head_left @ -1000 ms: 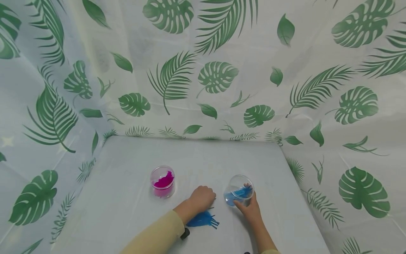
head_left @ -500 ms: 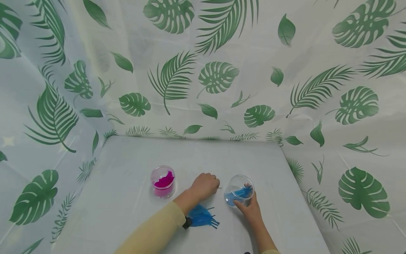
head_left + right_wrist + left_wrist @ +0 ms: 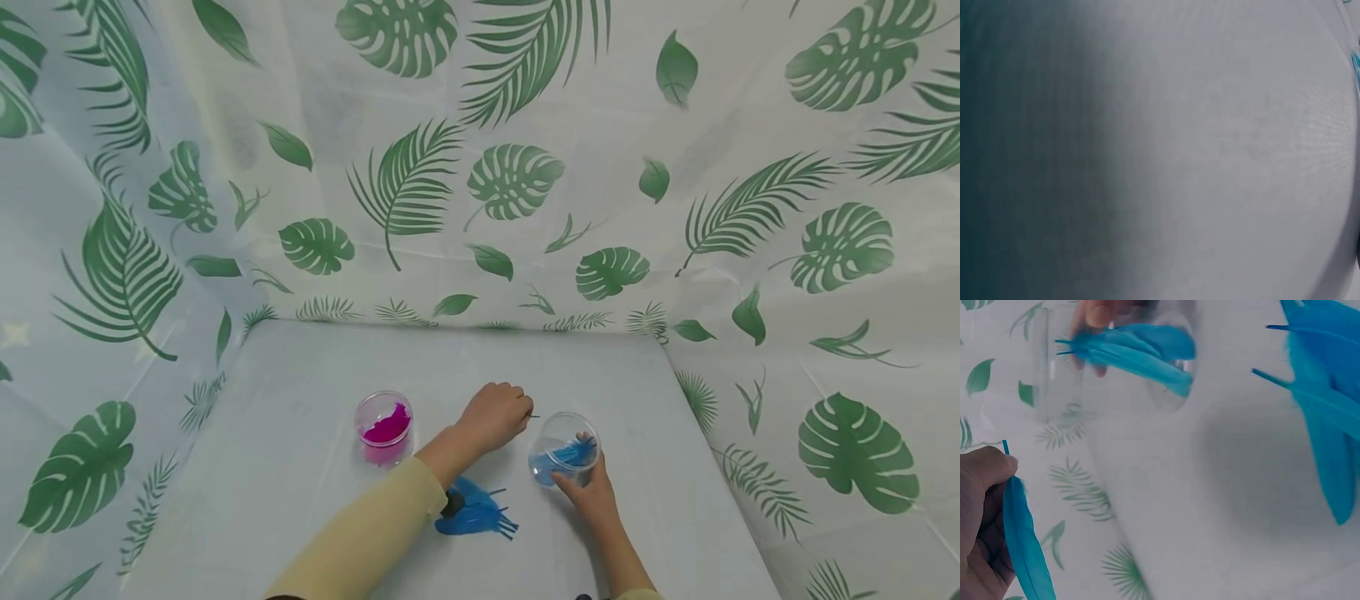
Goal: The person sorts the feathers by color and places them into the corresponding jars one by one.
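Note:
My left hand (image 3: 497, 415) pinches one blue feather (image 3: 1024, 540) near its quill between thumb and fingers. It is raised to the left of a clear round jar (image 3: 546, 429). My right hand (image 3: 591, 493) grips that jar from its right side, thumb at the front. Several blue feathers (image 3: 1132, 353) lie inside the jar, their quills toward its mouth. On the table below my left forearm is a loose pile of blue feathers (image 3: 476, 510), quills pointing right; the sleeve and a black wrist piece partly cover it.
A second clear jar (image 3: 363, 408) with magenta feathers (image 3: 388, 427) stands to the left on the white table (image 3: 315, 367). Leaf-printed sheeting (image 3: 442, 167) rises behind the table and along both sides.
My left hand has moved up and to the right from the feather pile, bringing the pinched feather close to the jar's rim. My right hand and the jar have stayed in place.

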Demonstrator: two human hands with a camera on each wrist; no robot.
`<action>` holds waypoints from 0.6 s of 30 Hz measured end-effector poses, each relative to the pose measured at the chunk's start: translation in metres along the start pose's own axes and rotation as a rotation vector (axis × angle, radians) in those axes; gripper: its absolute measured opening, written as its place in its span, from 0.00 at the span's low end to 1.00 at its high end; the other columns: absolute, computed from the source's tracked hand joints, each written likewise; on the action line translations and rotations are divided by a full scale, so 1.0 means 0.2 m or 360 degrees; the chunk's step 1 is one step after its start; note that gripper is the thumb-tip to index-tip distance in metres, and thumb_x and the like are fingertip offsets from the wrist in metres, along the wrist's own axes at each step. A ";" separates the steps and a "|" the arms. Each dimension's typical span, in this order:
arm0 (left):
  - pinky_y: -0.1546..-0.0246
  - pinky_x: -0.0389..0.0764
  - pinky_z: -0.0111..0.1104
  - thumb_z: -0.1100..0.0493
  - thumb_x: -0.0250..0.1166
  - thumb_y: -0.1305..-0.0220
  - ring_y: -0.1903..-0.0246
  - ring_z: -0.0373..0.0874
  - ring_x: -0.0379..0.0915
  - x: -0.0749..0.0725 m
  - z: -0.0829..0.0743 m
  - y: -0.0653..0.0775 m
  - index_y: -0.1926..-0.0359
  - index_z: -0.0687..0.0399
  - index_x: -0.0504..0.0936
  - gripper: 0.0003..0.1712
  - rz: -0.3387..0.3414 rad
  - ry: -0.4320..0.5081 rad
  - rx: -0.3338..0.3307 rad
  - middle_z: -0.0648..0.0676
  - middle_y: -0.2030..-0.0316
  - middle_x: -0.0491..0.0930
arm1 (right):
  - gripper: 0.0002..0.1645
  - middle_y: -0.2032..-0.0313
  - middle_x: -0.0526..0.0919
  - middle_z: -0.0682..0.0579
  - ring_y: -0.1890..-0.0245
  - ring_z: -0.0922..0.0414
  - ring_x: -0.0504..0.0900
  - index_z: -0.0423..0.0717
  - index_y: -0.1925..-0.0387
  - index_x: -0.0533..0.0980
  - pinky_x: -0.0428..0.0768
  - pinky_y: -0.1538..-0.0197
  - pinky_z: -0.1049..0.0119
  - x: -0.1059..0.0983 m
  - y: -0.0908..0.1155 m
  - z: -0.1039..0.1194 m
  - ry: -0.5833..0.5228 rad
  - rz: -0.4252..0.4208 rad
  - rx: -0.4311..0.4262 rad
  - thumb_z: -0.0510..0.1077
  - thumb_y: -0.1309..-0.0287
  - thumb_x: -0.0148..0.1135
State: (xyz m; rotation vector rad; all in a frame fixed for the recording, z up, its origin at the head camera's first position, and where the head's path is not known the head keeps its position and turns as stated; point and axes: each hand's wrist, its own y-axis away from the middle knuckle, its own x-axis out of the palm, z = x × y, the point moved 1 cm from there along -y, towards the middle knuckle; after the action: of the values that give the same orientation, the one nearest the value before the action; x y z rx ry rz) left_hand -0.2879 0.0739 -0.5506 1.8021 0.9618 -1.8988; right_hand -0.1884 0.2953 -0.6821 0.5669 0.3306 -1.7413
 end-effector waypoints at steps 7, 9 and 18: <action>0.64 0.77 0.30 0.50 0.59 0.29 0.64 0.37 0.76 -0.10 -0.04 -0.07 0.56 0.41 0.84 0.08 -0.0118 0.0042 0.0057 0.41 0.63 0.82 | 0.63 0.24 0.54 0.40 0.24 0.37 0.51 0.57 0.23 0.48 0.49 0.27 0.33 0.00 0.00 0.01 -0.0029 0.0006 0.0007 0.58 0.52 0.76; 0.64 0.77 0.29 0.50 0.58 0.29 0.64 0.36 0.77 -0.13 -0.06 -0.09 0.56 0.41 0.83 0.09 -0.0148 0.0058 0.0069 0.41 0.63 0.83 | 0.63 0.24 0.54 0.40 0.24 0.37 0.51 0.58 0.23 0.48 0.49 0.27 0.33 0.00 0.00 0.01 -0.0031 0.0008 0.0008 0.59 0.52 0.76; 0.59 0.78 0.26 0.52 0.59 0.30 0.64 0.33 0.76 -0.17 -0.15 -0.14 0.57 0.42 0.83 0.07 -0.0251 0.0375 0.0023 0.39 0.64 0.83 | 0.60 0.24 0.56 0.43 0.24 0.39 0.52 0.56 0.24 0.50 0.48 0.26 0.35 0.00 0.00 0.00 -0.0042 -0.0006 -0.0030 0.58 0.51 0.76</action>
State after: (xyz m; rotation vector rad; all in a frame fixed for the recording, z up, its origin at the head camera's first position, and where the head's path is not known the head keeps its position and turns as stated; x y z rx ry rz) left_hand -0.2808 0.1065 -0.5095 2.0473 1.2049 -1.8134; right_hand -0.1892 0.2954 -0.6820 0.5292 0.3292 -1.7461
